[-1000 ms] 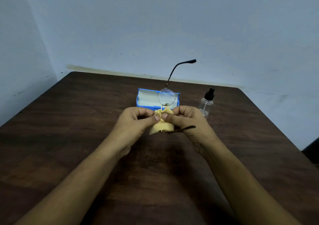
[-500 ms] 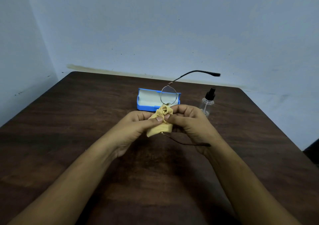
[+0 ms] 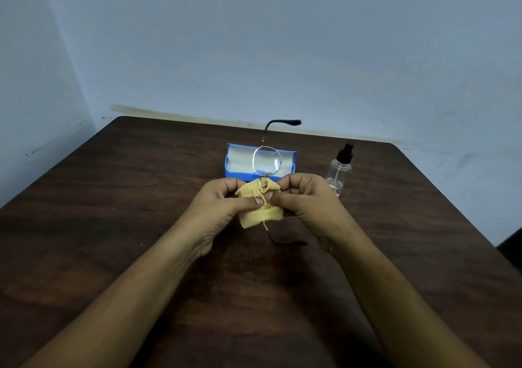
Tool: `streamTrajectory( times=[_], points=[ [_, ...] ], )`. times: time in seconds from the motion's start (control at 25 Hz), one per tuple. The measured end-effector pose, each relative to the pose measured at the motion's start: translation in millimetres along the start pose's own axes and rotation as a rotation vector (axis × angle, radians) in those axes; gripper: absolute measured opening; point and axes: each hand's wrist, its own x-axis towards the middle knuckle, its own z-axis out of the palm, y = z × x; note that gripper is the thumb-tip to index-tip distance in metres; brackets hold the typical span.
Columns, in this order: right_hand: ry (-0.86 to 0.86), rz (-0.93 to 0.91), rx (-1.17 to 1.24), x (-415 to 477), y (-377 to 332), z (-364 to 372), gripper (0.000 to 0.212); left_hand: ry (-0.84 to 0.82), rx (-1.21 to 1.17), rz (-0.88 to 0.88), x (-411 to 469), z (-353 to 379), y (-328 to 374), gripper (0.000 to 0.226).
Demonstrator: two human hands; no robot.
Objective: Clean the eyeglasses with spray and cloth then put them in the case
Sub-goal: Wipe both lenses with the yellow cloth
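Nearest us, two bare forearms reach out over the dark wooden table (image 3: 113, 198). The left hand (image 3: 220, 201) and right hand (image 3: 305, 198) meet thumb to thumb, each pinching the yellow cloth (image 3: 262, 215) bunched round one lens of the eyeglasses (image 3: 267, 161) (that lens is hidden in the folds). We see the other lens standing above the fingers, one temple arm poking up, the other trailing below. Behind, the blue case (image 3: 237, 173) lies open, and the spray bottle (image 3: 339, 170) stands upright just right of it.
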Motion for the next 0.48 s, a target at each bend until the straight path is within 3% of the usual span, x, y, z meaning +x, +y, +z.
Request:
streamTrajectory(
  times=[0.16, 0.32, 0.48],
  points=[
    [-0.003, -0.007, -0.003, -2.1, -1.7, -1.4, 0.012, -0.027, 0.09, 0.078, -1.3, -1.5, -1.4, 0.028],
    [0.006, 0.0, 0.013, -4.0, 1.0, 0.4, 0.017, -0.031, 0.073, 0.062, -4.1, 1.2, 1.3, 0.008],
    [-0.002, 0.012, 0.021, -2.1, 1.0, 1.3, 0.021, -0.026, 0.013, 0.038, -4.0, 2.5, 0.5, 0.02]
  ],
)
